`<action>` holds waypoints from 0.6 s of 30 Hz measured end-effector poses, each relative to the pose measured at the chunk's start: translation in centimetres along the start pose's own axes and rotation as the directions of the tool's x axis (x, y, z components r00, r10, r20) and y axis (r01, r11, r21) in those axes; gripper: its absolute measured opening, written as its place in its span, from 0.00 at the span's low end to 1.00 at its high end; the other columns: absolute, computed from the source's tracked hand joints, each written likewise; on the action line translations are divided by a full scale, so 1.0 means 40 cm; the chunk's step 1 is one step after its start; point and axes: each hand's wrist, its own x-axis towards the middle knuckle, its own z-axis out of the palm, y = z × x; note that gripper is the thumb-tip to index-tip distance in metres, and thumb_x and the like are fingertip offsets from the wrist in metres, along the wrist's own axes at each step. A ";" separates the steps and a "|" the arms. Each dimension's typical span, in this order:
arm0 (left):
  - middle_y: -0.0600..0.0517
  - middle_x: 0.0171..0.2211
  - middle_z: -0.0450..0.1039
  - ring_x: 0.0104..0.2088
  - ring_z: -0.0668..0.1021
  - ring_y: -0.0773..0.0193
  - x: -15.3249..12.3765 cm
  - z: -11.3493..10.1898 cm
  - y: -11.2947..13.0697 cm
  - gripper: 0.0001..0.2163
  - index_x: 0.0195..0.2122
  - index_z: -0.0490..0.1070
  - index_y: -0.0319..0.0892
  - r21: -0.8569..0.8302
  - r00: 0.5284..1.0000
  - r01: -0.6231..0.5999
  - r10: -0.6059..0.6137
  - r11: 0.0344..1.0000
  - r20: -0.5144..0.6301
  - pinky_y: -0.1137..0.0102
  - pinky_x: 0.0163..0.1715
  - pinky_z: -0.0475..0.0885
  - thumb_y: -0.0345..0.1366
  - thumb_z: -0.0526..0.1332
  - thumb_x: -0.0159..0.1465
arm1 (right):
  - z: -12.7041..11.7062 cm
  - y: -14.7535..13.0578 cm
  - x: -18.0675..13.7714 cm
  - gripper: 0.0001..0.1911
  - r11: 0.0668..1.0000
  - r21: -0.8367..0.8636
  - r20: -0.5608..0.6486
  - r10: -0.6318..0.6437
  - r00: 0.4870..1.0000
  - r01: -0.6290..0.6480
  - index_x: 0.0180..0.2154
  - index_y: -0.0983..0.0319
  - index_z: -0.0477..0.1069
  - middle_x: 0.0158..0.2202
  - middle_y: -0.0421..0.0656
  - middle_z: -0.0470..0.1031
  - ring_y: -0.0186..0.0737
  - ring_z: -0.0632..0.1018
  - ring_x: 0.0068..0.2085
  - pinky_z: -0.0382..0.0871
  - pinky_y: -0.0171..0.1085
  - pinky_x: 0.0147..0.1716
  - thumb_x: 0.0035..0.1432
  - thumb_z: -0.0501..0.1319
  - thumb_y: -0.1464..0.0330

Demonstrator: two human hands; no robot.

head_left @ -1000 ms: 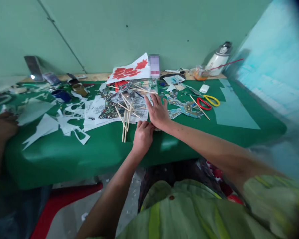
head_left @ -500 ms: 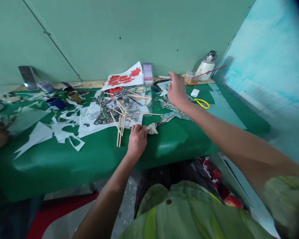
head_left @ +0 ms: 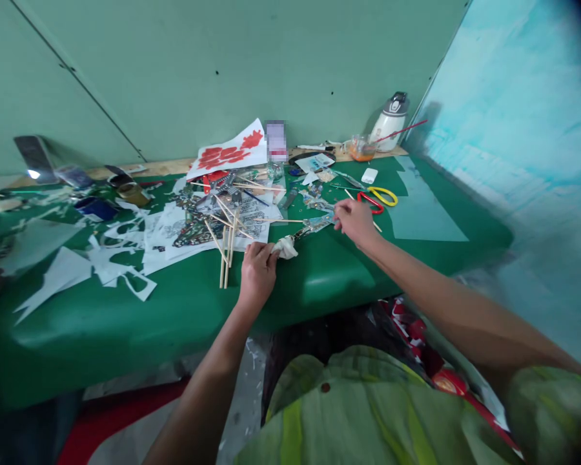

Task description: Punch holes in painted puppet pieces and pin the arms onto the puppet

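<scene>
My left hand (head_left: 259, 268) is closed round a crumpled white cloth or tissue (head_left: 285, 247) near the table's front edge. From the cloth's far side a dark, jagged end leads to a pale blue patterned cut-out piece (head_left: 318, 223), lying toward the right. My right hand (head_left: 356, 223) has its fingers pinched together at the right end of this piece. Whatever they grip is hidden. Parts of a thin pale stick show on either side of the right hand; I cannot tell whether it is held. Scissors (head_left: 383, 196) with yellow and red handles lie just beyond that hand.
Wooden sticks (head_left: 228, 248) lie over printed sheets (head_left: 167, 236) on the green-covered table (head_left: 314, 278). White paper scraps (head_left: 61, 281) and paint jars (head_left: 95, 208) are leftward. A cup of orange liquid (head_left: 361, 150) and a white bottle (head_left: 390, 123) stand at the back right.
My right hand has come down and nearer from the back of the table to the patterned piece, uncovering the scissors' red handle. The left hand keeps hold of the white cloth. The view has shifted slightly.
</scene>
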 end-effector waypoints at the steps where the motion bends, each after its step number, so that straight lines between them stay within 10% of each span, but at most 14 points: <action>1: 0.46 0.36 0.70 0.40 0.73 0.58 -0.001 0.000 -0.001 0.12 0.43 0.74 0.39 -0.004 1.000 0.000 0.000 1.000 0.002 0.62 0.44 0.69 0.37 0.53 0.68 | -0.003 0.002 -0.025 0.05 0.975 0.120 0.107 0.176 0.979 -0.188 0.33 0.64 0.69 0.26 0.46 0.75 0.36 0.74 0.23 0.67 0.35 0.24 0.59 0.55 0.71; 6: 0.46 0.38 0.73 0.41 0.74 0.59 -0.004 -0.009 -0.004 0.12 0.43 0.74 0.40 -0.089 0.999 0.033 -0.032 0.996 0.009 0.63 0.45 0.70 0.37 0.54 0.67 | 0.014 -0.008 -0.079 0.10 0.610 0.346 0.541 0.491 0.683 -0.713 0.32 0.65 0.67 0.24 0.50 0.77 0.34 0.74 0.19 0.67 0.31 0.18 0.64 0.54 0.67; 11: 0.47 0.38 0.74 0.40 0.76 0.62 -0.001 -0.024 -0.003 0.11 0.42 0.75 0.41 -0.186 0.994 0.108 -0.110 0.977 0.000 0.67 0.43 0.71 0.38 0.55 0.67 | 0.061 -0.019 -0.046 0.12 0.537 0.416 0.558 0.486 0.672 -0.734 0.29 0.63 0.68 0.22 0.47 0.76 0.32 0.71 0.18 0.63 0.29 0.14 0.64 0.55 0.64; 18: 0.48 0.37 0.75 0.37 0.77 0.63 0.011 -0.042 0.000 0.11 0.40 0.75 0.41 -0.215 0.982 0.186 -0.187 0.959 0.016 0.69 0.40 0.72 0.39 0.56 0.66 | 0.086 -0.017 -0.023 0.08 0.546 0.560 0.421 0.460 0.782 -0.623 0.26 0.63 0.65 0.18 0.38 0.70 0.27 0.67 0.16 0.55 0.27 0.14 0.59 0.58 0.73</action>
